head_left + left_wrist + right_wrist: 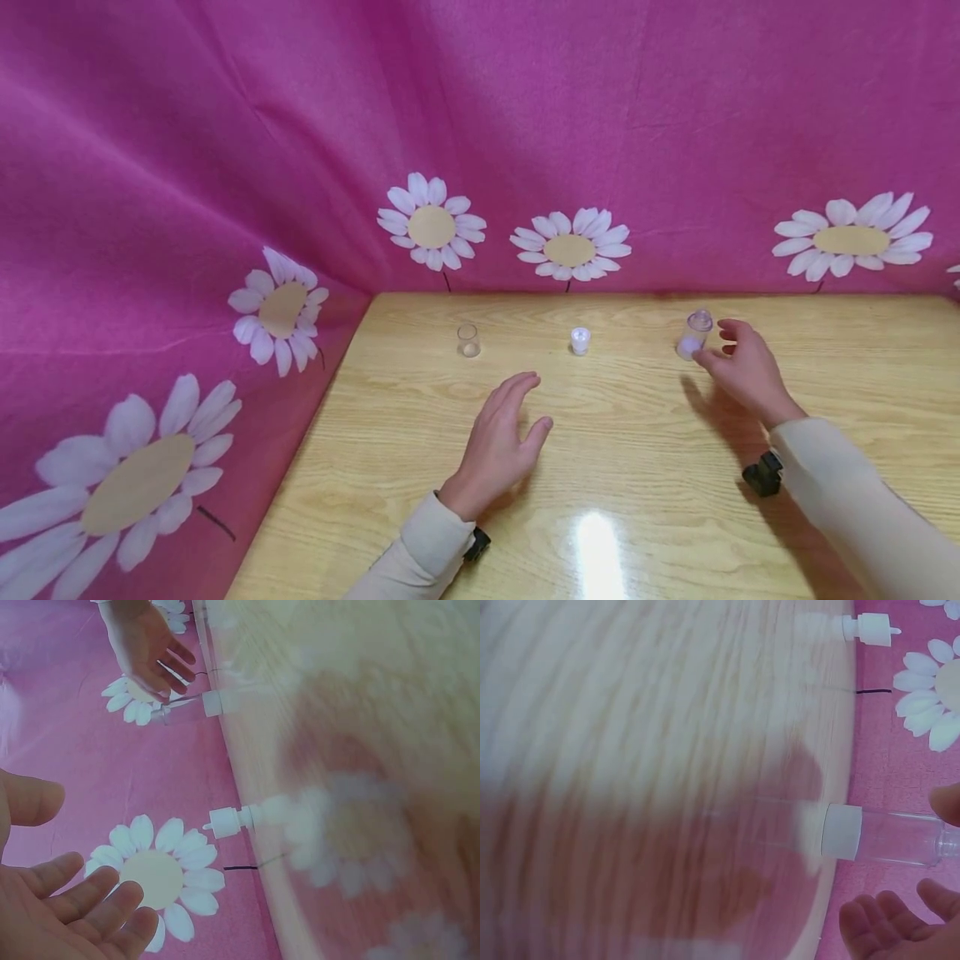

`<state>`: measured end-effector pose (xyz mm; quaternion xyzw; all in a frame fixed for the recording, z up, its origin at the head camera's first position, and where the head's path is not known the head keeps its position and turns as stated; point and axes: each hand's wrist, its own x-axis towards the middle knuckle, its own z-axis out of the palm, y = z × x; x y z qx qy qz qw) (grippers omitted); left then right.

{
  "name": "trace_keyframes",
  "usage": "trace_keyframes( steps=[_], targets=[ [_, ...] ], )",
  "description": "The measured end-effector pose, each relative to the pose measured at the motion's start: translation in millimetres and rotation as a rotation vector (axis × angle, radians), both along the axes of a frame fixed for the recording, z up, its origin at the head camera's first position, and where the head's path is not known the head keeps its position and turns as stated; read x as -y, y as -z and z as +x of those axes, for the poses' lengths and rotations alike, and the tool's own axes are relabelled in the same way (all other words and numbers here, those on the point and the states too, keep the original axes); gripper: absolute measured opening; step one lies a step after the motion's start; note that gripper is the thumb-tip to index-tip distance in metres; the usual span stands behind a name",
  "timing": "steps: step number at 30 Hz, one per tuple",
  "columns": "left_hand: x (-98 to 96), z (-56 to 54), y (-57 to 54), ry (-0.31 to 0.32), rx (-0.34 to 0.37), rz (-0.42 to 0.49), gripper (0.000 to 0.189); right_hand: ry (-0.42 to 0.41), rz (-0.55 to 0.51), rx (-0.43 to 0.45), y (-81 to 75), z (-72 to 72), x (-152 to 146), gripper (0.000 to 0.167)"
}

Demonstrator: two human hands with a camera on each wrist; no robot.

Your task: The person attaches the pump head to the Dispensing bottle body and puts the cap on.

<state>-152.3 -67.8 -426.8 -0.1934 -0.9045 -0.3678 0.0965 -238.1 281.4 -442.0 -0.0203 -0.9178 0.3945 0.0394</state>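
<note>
A small clear bottle [693, 337] with a white base [842, 832] stands upright on the right part of the table. Beside it is my right hand [752, 377], thumb and fingers spread around its right side. The right wrist view shows those fingers [889, 928] loosely bent and apart from the bottle wall. My left hand [495, 442] hovers over the table at centre left, fingers extended and holding nothing. Ahead of it stand a white nozzle top [580, 340], its narrow tip visible in the left wrist view, and a small clear cap [468, 342] further left.
The wooden table [420, 467] meets a pink cloth [525, 125] with white daisies at its back and left edges. A bright reflection lies on the near tabletop. Dark straps with small devices [763, 475] sit at both wrists.
</note>
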Motion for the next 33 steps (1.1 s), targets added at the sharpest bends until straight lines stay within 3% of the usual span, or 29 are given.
trace_keyframes(
  steps=[22, 33],
  targets=[
    [-0.2, -0.4, 1.4, 0.001, 0.023, 0.024, 0.049, 0.0, 0.015, 0.048, 7.7, -11.9, -3, 0.075],
    [0.8, -1.0, 2.0, 0.02, -0.026, 0.014, 0.045, 0.006, -0.002, 0.083, 7.1, -20.5, -2, 0.077]
  ],
)
